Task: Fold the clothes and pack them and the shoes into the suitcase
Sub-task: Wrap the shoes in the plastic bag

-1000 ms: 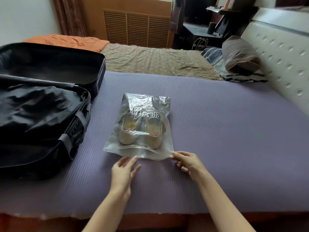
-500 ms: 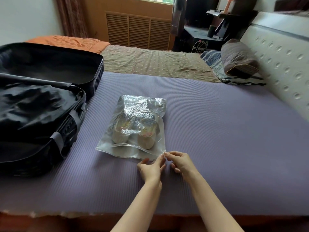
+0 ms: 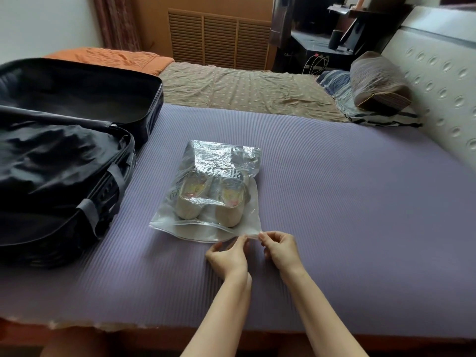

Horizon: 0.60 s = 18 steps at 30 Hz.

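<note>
Head camera: my left hand (image 3: pixel 226 258) and right hand (image 3: pixel 280 249) both pinch the near right corner of the clear zip bag (image 3: pixel 219 158), fingertips almost meeting. It lies on the bed's purple mat (image 3: pixel 334 202) with the beige shoes (image 3: pixel 189 210) inside. Left of it the black suitcase (image 3: pixel 77 94) lies open, dark clothes (image 3: pixel 51 155) in its near half.
</note>
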Each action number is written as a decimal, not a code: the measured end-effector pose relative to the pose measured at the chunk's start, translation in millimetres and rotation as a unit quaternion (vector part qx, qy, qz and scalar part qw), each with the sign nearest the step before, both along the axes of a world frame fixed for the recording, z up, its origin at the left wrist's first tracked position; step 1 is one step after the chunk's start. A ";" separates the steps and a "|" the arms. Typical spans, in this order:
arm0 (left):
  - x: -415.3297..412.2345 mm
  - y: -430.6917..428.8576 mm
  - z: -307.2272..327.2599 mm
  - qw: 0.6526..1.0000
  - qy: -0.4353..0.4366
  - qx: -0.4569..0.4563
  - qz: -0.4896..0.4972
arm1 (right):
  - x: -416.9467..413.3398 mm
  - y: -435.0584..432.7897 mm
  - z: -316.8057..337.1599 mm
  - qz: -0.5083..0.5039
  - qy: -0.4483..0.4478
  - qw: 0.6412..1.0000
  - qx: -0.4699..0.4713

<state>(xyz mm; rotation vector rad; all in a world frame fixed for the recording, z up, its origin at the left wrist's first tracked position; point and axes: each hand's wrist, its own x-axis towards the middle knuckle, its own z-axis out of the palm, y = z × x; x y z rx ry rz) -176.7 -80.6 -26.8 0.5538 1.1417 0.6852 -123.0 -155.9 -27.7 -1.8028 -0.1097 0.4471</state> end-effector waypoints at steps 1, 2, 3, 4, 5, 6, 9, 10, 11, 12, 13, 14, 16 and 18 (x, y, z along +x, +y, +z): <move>-2.0 6.7 0.3 1.000 -0.005 -0.001 0.013 | 1.2 -0.8 -0.3 -0.002 0.001 1.000 0.000; -4.9 13.1 2.1 1.000 -0.016 -0.001 0.024 | 1.9 -2.0 -0.3 -0.003 0.002 1.000 -0.003; -7.9 18.9 2.9 0.999 -0.028 -0.002 0.030 | 2.3 -3.5 -0.2 -0.003 0.002 1.000 -0.007; -10.9 23.7 4.1 0.999 -0.035 0.002 0.031 | 2.2 -4.8 0.2 -0.001 0.001 1.000 -0.012; -13.7 27.4 5.6 0.999 -0.036 0.004 0.032 | 1.9 -6.1 0.4 -0.001 0.000 1.000 -0.018; -16.1 31.0 7.0 0.999 -0.037 0.008 0.035 | 1.7 -7.5 0.7 -0.003 0.002 1.000 -0.022; -24.8 48.0 8.2 0.997 -0.032 0.015 0.063 | 3.9 -11.6 2.0 -0.017 0.019 0.999 -0.023; -29.6 54.3 8.0 0.997 -0.030 0.020 0.067 | 4.8 -12.8 2.6 -0.019 0.026 0.999 -0.023; -34.5 59.5 7.0 0.997 -0.029 0.027 0.065 | 5.1 -13.5 3.1 -0.020 0.031 0.999 -0.022; -40.0 63.1 7.7 0.997 -0.027 0.031 0.059 | 4.5 -13.7 3.6 -0.019 0.032 0.999 -0.021; -44.6 65.6 7.2 0.998 -0.023 0.032 0.054 | 3.6 -12.8 3.4 -0.017 0.032 0.999 -0.022; -47.8 66.8 7.9 0.998 -0.022 0.031 0.053 | 2.4 -11.8 3.5 -0.018 0.030 0.999 -0.026; -48.1 69.1 7.2 0.998 -0.024 0.030 0.059 | -0.3 -10.3 3.8 -0.028 0.037 0.998 -0.032; -47.8 69.4 8.3 0.997 -0.030 0.029 0.060 | -6.7 -8.9 6.3 -0.054 0.078 0.995 0.010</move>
